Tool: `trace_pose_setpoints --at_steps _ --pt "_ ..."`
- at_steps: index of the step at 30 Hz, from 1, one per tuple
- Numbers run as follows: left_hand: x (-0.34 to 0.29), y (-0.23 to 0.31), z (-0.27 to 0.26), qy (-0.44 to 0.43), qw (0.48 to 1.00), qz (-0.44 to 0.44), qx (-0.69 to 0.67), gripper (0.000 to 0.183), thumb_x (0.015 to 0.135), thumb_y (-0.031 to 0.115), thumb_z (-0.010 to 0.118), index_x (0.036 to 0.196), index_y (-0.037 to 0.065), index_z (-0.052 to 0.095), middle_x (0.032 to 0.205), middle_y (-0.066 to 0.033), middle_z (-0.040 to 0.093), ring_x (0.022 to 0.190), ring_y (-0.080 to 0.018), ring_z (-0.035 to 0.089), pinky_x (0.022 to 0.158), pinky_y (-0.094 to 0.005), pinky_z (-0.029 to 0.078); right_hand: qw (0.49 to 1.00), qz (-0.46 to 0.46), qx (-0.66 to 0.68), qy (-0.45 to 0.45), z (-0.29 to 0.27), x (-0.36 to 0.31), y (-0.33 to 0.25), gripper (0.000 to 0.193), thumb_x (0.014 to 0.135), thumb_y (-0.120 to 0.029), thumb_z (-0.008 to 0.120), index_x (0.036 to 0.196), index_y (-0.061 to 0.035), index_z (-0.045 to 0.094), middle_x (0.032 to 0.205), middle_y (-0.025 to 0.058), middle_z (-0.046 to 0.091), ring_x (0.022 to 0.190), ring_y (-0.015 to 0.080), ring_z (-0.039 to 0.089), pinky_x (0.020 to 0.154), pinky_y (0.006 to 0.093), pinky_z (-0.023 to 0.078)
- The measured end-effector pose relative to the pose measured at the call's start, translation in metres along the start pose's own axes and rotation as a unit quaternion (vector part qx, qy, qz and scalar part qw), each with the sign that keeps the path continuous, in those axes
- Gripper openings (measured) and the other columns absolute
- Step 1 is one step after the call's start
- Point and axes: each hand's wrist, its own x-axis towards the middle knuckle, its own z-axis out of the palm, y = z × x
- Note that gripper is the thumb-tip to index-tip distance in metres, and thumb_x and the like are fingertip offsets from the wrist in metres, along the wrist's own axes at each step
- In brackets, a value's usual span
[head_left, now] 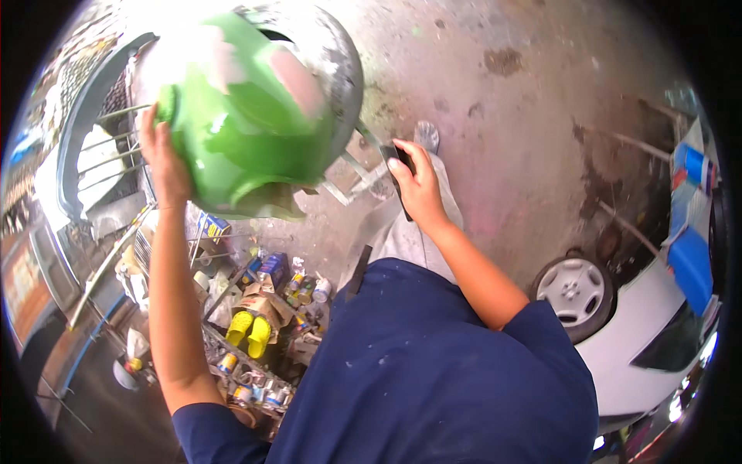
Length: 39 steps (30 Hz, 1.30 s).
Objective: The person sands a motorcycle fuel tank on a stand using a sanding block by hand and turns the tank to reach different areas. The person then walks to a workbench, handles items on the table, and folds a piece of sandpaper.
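- Panel (259,158): R of & against L hand (166,166), fwd-L of R hand; L nearer. Long axis unclear (blur).
- L hand: at panel's L edge, fingers near-straight, touching; grip can't tell.
- R hand (420,189): R of panel, apart; fingers curled round dark slab (403,193), long axis approx. fore-aft.

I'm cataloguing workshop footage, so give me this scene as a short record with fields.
Left hand: at the left edge of the curved green panel; grip unclear
Right hand: gripping a dark flat object
Panel finish: glossy green with pale pinkish patches
Clutter: yellow clogs among cans and boxes, lower left
Vehicle: white car, right side, one wheel visible
Clothing: navy top, light trousers
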Motion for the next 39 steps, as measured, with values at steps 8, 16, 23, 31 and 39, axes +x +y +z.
trace_pose_setpoints --at_steps 8,16,23,31,39 --pt "0.004 -0.003 -0.006 -0.043 0.991 -0.086 -0.092 0.054 0.110 0.035 0.038 0.155 0.005 0.039 0.152 -0.0165 0.044 0.137 -0.0264 0.046 0.116 -0.0395 0.037 0.992 -0.122 0.000 0.032 0.037 -0.014 0.019 0.046 0.097 -0.023 0.073 0.135 -0.0023 0.059 0.133 0.0195 0.059 0.119 0.0348 0.060 0.102 0.0397 0.048" --pt "0.008 -0.009 -0.010 -0.066 0.996 -0.061 -0.007 0.056 0.112 0.039 0.034 0.156 0.006 0.036 0.156 -0.0092 0.039 0.139 -0.0214 0.045 0.114 -0.0375 0.042 0.940 -0.338 -0.006 0.043 0.093 0.009 -0.011 0.070 0.086 -0.023 0.080 0.145 -0.0024 0.047 0.139 0.0163 0.054 0.125 0.0371 0.053 0.109 0.0471 0.042" --pt "0.005 -0.008 -0.006 -0.066 0.995 -0.056 -0.040 0.060 0.110 0.042 0.040 0.156 0.005 0.037 0.154 -0.0165 0.041 0.140 -0.0272 0.043 0.118 -0.0405 0.033 0.920 -0.378 0.000 0.100 0.110 0.036 -0.037 0.065 0.085 -0.021 0.079 0.141 -0.0035 0.051 0.138 0.0141 0.055 0.120 0.0369 0.054 0.105 0.0481 0.042" --pt "0.009 -0.027 -0.017 -0.070 0.991 0.066 0.089 0.059 0.111 0.039 0.038 0.157 0.003 0.036 0.156 -0.0171 0.038 0.142 -0.0277 0.040 0.120 -0.0407 0.030 0.934 -0.350 -0.002 0.072 0.111 0.016 -0.002 0.066 0.087 -0.023 0.077 0.144 -0.0052 0.049 0.139 0.0139 0.055 0.124 0.0364 0.052 0.107 0.0477 0.041" --pt "0.004 -0.008 -0.005 -0.067 0.994 -0.051 -0.069 0.060 0.111 0.041 0.039 0.158 0.003 0.034 0.156 -0.0171 0.038 0.141 -0.0273 0.041 0.119 -0.0402 0.031 0.931 -0.356 -0.006 0.076 0.107 0.014 0.000 0.065 0.087 -0.023 0.078 0.143 -0.0044 0.049 0.138 0.0145 0.054 0.124 0.0353 0.052 0.107 0.0472 0.041"
